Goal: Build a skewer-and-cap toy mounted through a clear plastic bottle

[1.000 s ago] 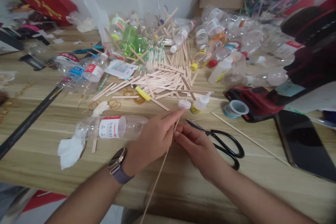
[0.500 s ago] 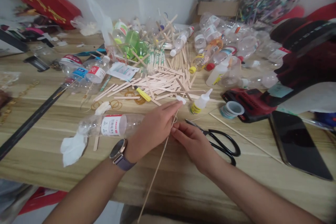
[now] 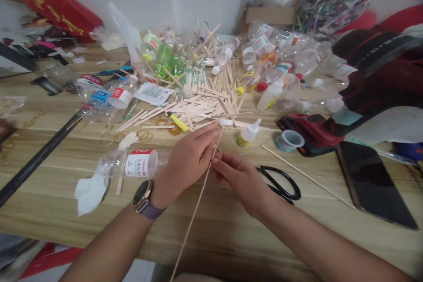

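Observation:
My left hand [image 3: 190, 158], with a watch [image 3: 142, 193] on its wrist, is closed around the upper part of a thin wooden stick [image 3: 191, 224]. The stick slants down toward the front edge of the table. Thumb and forefinger of my right hand [image 3: 243, 180] pinch a fine thread [image 3: 217, 149] that loops beside the stick; its exact path is partly hidden. Just past my left fingertips is a small white cap [image 3: 226, 121]. Black-handled scissors [image 3: 280, 183] lie partly under my right hand. A clear labelled bottle [image 3: 140, 163] lies beside my left wrist.
Flat wooden sticks [image 3: 205, 108] are heaped beyond my hands, with a yellow-handled tool [image 3: 178, 121] among them. A small glue bottle [image 3: 248, 134], a tape roll [image 3: 289, 140], a red-black power tool [image 3: 307, 132] and a phone [image 3: 375, 185] stand or lie rightward. Plastic bottles [image 3: 264, 70] crowd the back.
Both hands have shifted slightly left and the right hand has come closer in against the stick. The scissors' blades are now hidden behind my right hand. The view has moved a little.

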Demonstrator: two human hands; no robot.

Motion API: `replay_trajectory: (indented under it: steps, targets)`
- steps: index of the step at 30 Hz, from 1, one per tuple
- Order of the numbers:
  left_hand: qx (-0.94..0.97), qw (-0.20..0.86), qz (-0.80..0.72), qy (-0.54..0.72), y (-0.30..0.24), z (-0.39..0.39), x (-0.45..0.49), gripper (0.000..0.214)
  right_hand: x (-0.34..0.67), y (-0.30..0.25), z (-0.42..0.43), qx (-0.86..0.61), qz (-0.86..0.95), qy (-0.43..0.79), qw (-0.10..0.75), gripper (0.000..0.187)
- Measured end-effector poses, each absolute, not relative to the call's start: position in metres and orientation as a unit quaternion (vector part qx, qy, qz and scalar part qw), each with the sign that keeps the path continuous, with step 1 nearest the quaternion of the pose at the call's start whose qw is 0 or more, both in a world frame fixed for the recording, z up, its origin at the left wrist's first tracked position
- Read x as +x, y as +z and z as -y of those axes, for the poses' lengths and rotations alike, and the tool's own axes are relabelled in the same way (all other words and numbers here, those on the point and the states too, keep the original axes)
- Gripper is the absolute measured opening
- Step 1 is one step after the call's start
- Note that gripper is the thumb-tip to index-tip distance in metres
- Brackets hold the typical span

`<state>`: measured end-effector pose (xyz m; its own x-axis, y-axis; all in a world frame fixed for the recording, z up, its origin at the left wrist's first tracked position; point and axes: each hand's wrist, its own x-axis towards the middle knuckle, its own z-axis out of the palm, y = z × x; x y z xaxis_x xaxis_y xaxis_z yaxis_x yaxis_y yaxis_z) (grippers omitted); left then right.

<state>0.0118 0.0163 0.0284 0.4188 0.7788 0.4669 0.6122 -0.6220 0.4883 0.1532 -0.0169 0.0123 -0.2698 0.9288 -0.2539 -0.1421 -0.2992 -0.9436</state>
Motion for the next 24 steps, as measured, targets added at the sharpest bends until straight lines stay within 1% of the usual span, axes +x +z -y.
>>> replay_trajectory:
  steps: [9,14,19,22,24]
  targets:
    - [0.793,0.079,-0.438,0.416,0.034,-0.005,0.005,0.025,0.147,0.018,0.007,-0.431,0.379,0.715,0.4,0.029]
    - [0.781,0.076,-0.456,0.42,0.032,-0.008,-0.002,0.024,0.144,0.027,0.007,-0.42,0.344,0.737,0.403,0.029]
    - [0.8,0.076,-0.43,0.413,0.027,-0.006,-0.003,0.024,0.15,0.031,0.006,-0.413,0.332,0.738,0.417,0.028]
    - [0.791,0.103,-0.426,0.426,0.028,-0.001,-0.001,0.021,0.155,0.033,0.004,-0.414,0.343,0.727,0.426,0.026]
    - [0.766,0.17,-0.443,0.434,0.03,0.003,0.0,0.019,0.157,0.033,0.002,-0.41,0.36,0.72,0.43,0.026]
